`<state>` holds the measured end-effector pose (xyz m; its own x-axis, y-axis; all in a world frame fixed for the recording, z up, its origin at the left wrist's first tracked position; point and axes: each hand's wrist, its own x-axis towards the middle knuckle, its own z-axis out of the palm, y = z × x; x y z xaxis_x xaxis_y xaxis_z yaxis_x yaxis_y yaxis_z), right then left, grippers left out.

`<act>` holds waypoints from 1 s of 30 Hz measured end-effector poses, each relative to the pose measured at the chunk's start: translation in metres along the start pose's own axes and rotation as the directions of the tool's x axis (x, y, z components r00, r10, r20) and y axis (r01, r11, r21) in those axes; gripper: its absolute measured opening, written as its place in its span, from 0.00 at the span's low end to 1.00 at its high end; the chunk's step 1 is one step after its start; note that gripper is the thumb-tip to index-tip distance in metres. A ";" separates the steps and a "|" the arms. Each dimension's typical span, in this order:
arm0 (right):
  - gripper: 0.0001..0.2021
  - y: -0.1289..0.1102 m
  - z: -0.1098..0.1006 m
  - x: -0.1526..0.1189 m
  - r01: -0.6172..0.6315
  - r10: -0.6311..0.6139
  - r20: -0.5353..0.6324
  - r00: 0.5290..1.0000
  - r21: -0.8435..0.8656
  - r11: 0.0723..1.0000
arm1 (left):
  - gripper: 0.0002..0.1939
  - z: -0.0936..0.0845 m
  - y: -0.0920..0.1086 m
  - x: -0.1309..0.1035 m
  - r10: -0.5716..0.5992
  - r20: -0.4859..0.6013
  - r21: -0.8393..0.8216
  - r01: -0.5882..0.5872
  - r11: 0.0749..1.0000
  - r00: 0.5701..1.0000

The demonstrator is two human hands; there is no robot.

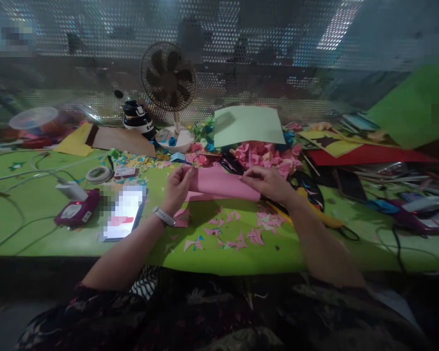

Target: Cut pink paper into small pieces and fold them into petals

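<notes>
A pink paper sheet (223, 184), folded or curled lengthwise, is stretched between my two hands above the green table (212, 261). At its left end my left hand (178, 187) pinches it between thumb and fingers. The upper right part of the sheet is gripped by my right hand (269, 183), with thumb and forefinger pressed together. Small pink paper scraps (237, 241) lie on the table below the sheet. Behind the hands is a pile of pink paper pieces (265, 155), with a pale green sheet (249, 126) over its back.
A lit phone (126, 214), a purple power box (76, 208) and cables are at the left. A tape roll (99, 174), bottle (139, 119) and fan (169, 78) stand farther back. Yellow-handled tool (320, 213), dark phone (350, 185) and red sheet (373, 156) lie right.
</notes>
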<state>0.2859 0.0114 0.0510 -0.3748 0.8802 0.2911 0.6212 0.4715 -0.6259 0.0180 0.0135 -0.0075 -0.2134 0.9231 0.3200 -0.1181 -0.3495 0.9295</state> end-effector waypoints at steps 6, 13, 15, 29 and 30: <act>0.15 0.001 -0.001 0.000 -0.011 0.015 -0.057 0.998 0.080 0.997 | 0.17 0.000 0.004 0.001 -0.016 -0.037 -0.045 0.015 0.999 0.999; 0.18 0.009 0.004 0.002 -0.021 0.053 -0.107 0.993 0.286 0.958 | 0.18 -0.004 -0.006 0.005 0.014 -0.035 -0.001 -0.014 1.000 0.999; 0.19 0.010 0.005 0.002 -0.019 0.059 -0.120 0.991 0.312 0.950 | 0.17 -0.004 -0.005 0.005 0.005 -0.041 0.005 -0.005 1.000 0.999; 0.17 0.011 0.005 0.003 0.027 0.023 -0.165 0.986 0.294 0.955 | 0.16 -0.002 -0.001 0.006 0.025 -0.050 0.043 -0.023 0.999 0.998; 0.16 0.012 0.005 0.004 0.022 0.027 -0.163 0.986 0.292 0.956 | 0.16 -0.002 0.000 0.006 0.024 -0.052 0.051 -0.021 0.998 0.998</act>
<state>0.2881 0.0197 0.0407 -0.2411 0.8896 0.3878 0.3843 0.4545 -0.8036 0.0150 0.0184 -0.0062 -0.2665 0.9049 0.3319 -0.0641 -0.3602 0.9307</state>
